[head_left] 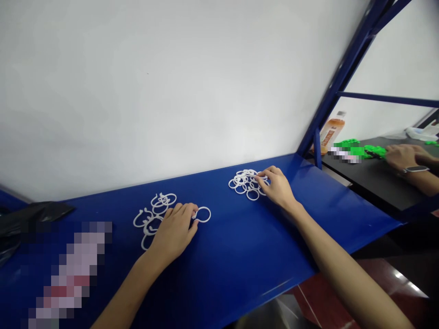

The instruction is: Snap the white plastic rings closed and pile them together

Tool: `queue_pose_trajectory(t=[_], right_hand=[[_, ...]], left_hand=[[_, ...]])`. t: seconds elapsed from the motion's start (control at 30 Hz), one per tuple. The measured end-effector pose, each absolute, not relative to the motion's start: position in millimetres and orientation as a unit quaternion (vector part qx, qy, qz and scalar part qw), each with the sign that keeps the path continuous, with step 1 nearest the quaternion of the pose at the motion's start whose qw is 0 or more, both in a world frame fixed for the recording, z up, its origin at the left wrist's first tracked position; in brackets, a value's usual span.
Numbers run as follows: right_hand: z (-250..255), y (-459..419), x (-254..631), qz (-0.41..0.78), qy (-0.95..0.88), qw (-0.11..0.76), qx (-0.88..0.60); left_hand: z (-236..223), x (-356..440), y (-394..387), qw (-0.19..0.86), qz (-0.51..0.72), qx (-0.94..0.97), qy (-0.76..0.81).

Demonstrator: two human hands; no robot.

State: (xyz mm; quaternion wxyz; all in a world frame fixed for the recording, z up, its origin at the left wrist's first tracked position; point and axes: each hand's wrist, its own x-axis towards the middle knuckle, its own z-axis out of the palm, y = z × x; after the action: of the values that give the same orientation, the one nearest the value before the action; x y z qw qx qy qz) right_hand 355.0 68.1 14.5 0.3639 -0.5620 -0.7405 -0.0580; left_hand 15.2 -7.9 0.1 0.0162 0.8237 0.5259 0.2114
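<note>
Two heaps of white plastic rings lie on a blue table (219, 256). My left hand (174, 230) rests palm down beside the left heap (156, 212), its fingertips pinching a single white ring (203, 214) that lies flat on the table. My right hand (277, 186) reaches into the right heap (245, 183), fingers touching rings at its near right edge. Whether it grips one I cannot tell.
A white wall stands right behind the table. A blue rack post (343, 77) rises at the right. Beyond it, another person's hand (403, 156) handles green parts (356, 148) on a black table, near an orange bottle (332, 130). A black bag (24, 219) lies far left.
</note>
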Motion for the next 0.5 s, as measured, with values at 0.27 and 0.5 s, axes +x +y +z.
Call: queue_pose_trajectory(t=[0.27,0.5], right_hand=[[19,33,298,0.081,-0.846,0.357,-0.387],[11,11,267,0.202,-0.887,0.302,-0.287]], left_hand=[[7,36,-17,-0.002,0.277,0.831,0.483],[10,46,-22,0.018,0.292,0.862,0.414]])
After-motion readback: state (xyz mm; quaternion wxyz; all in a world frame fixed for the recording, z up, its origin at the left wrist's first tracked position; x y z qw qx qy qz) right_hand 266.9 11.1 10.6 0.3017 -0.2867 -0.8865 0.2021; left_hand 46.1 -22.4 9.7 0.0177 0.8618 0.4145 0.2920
